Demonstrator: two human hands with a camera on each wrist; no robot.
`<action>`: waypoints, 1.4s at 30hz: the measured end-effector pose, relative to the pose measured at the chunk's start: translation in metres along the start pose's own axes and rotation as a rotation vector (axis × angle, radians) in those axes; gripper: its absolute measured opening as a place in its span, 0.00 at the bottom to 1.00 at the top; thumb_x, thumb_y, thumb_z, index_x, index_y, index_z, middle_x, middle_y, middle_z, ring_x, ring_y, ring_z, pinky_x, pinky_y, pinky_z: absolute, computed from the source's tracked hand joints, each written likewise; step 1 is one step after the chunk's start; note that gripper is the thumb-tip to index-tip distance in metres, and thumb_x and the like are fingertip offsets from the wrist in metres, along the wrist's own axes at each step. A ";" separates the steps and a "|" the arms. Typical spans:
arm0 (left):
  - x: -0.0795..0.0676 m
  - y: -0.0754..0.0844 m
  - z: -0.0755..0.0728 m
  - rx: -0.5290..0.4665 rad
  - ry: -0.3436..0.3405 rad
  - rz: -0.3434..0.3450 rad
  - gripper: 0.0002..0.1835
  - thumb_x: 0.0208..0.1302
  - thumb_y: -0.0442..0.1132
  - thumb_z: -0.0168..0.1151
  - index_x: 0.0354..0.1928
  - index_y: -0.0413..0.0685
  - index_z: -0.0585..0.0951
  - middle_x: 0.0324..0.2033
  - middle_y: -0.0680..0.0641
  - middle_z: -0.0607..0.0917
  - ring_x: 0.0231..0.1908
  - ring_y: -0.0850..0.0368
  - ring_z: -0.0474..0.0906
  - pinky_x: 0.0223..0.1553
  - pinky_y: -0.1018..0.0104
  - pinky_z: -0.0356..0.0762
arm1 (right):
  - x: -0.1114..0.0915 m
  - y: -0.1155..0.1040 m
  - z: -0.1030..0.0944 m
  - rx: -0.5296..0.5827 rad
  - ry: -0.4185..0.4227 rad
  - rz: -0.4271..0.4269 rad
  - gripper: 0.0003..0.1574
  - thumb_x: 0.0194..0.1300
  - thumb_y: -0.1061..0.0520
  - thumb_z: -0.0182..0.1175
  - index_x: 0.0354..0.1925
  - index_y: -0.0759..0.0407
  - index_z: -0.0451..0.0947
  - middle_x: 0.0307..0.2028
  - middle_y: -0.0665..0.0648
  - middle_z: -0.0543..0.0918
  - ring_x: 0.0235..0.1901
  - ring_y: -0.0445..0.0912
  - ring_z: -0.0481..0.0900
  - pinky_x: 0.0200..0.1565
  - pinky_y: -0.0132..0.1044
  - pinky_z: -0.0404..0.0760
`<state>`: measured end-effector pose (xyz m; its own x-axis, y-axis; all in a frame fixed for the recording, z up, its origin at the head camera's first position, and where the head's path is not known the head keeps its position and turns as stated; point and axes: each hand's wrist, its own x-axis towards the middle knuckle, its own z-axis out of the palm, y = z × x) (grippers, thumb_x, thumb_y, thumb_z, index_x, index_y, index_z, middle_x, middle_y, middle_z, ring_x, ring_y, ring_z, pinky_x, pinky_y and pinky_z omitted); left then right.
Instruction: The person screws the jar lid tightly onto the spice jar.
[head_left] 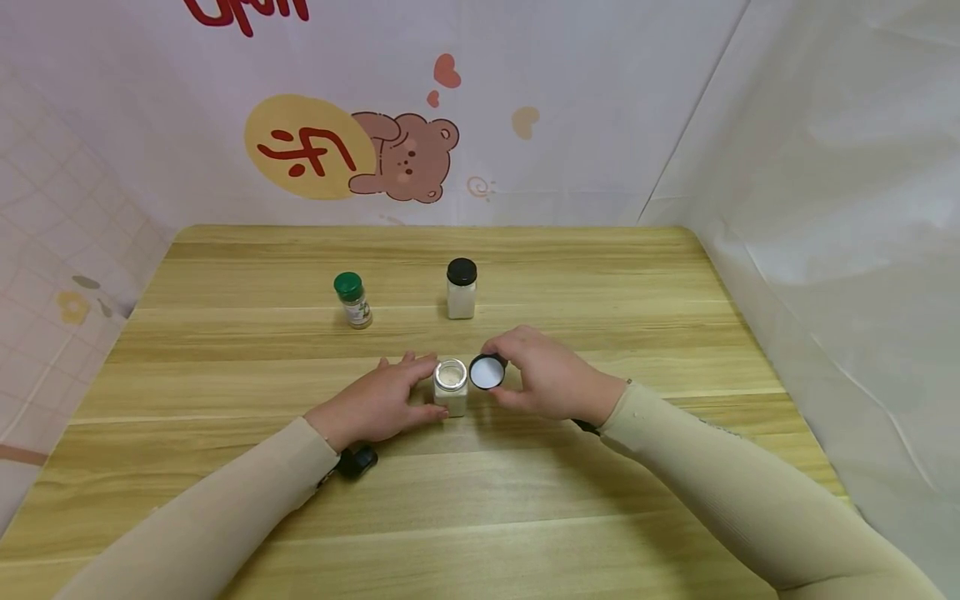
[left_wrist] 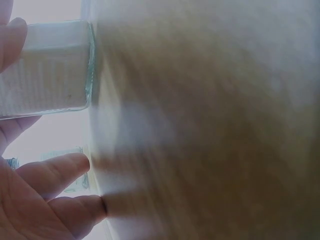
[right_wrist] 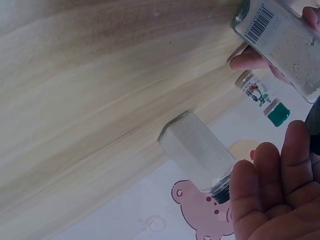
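A square glass jar [head_left: 451,400] of pale powder stands uncapped on the table, its round mouth showing. My left hand [head_left: 382,400] grips it from the left between thumb and fingers; in the left wrist view the jar [left_wrist: 50,72] is seen from the side, powder filling most of it. Just right of the mouth, my right hand [head_left: 551,375] pinches a black round lid [head_left: 487,372], tilted so its white inside faces the head camera. Lid and jar look slightly apart. The right wrist view shows a barcode label on the jar [right_wrist: 280,45].
Behind the hands stands a similar square jar [head_left: 461,300] of white contents with a black lid on. A small shaker bottle [head_left: 354,302] with a green cap is farther left. A white sheet with a printed bear [head_left: 416,158] hangs beyond the wooden table [head_left: 480,533].
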<state>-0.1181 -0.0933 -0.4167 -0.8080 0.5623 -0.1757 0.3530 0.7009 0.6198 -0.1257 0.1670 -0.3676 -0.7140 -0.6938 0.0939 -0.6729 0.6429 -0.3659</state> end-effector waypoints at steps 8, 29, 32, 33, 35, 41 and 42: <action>0.001 0.000 0.000 0.001 0.002 0.001 0.23 0.52 0.65 0.62 0.50 0.85 0.66 0.66 0.49 0.66 0.67 0.39 0.55 0.63 0.32 0.45 | 0.000 -0.001 0.001 0.004 0.014 -0.012 0.24 0.52 0.48 0.66 0.46 0.53 0.74 0.39 0.44 0.77 0.43 0.40 0.72 0.49 0.35 0.73; 0.000 0.000 0.001 -0.013 0.005 -0.007 0.25 0.52 0.65 0.62 0.52 0.85 0.66 0.66 0.51 0.66 0.68 0.40 0.54 0.64 0.32 0.44 | -0.001 0.000 0.003 0.014 0.058 -0.046 0.24 0.52 0.48 0.66 0.46 0.53 0.73 0.38 0.45 0.76 0.42 0.39 0.71 0.47 0.34 0.73; 0.000 0.000 0.002 -0.011 0.007 -0.004 0.24 0.52 0.65 0.62 0.51 0.85 0.66 0.65 0.51 0.67 0.68 0.40 0.54 0.64 0.32 0.44 | -0.001 -0.001 0.002 0.012 0.060 -0.046 0.25 0.51 0.48 0.67 0.47 0.54 0.73 0.38 0.45 0.76 0.42 0.39 0.71 0.47 0.35 0.73; 0.000 0.000 0.002 -0.011 0.008 -0.003 0.24 0.52 0.65 0.62 0.51 0.85 0.66 0.65 0.52 0.67 0.68 0.40 0.54 0.64 0.32 0.44 | -0.001 -0.001 0.002 0.014 0.061 -0.045 0.25 0.51 0.48 0.67 0.47 0.54 0.73 0.38 0.46 0.77 0.42 0.40 0.71 0.47 0.35 0.73; 0.000 -0.001 0.002 -0.010 0.008 -0.002 0.24 0.52 0.65 0.62 0.51 0.85 0.66 0.65 0.52 0.67 0.68 0.40 0.54 0.64 0.32 0.44 | -0.001 -0.002 0.002 0.022 0.065 -0.043 0.26 0.51 0.48 0.67 0.47 0.54 0.73 0.39 0.46 0.77 0.43 0.40 0.72 0.48 0.36 0.73; 0.000 -0.001 0.002 -0.007 0.010 0.003 0.24 0.52 0.65 0.62 0.51 0.86 0.65 0.65 0.52 0.67 0.67 0.40 0.54 0.63 0.32 0.44 | 0.000 -0.005 0.000 0.033 0.070 -0.045 0.26 0.52 0.48 0.67 0.48 0.53 0.73 0.41 0.45 0.77 0.44 0.40 0.72 0.49 0.36 0.73; 0.000 -0.001 0.002 -0.007 0.010 0.003 0.25 0.52 0.65 0.62 0.51 0.87 0.65 0.65 0.52 0.67 0.67 0.39 0.54 0.63 0.32 0.44 | 0.000 -0.006 -0.001 0.033 0.071 -0.048 0.26 0.52 0.48 0.67 0.48 0.53 0.73 0.41 0.45 0.78 0.45 0.40 0.72 0.50 0.36 0.73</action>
<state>-0.1179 -0.0931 -0.4185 -0.8115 0.5603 -0.1660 0.3525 0.6959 0.6257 -0.1220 0.1637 -0.3647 -0.6935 -0.6983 0.1772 -0.7010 0.5972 -0.3898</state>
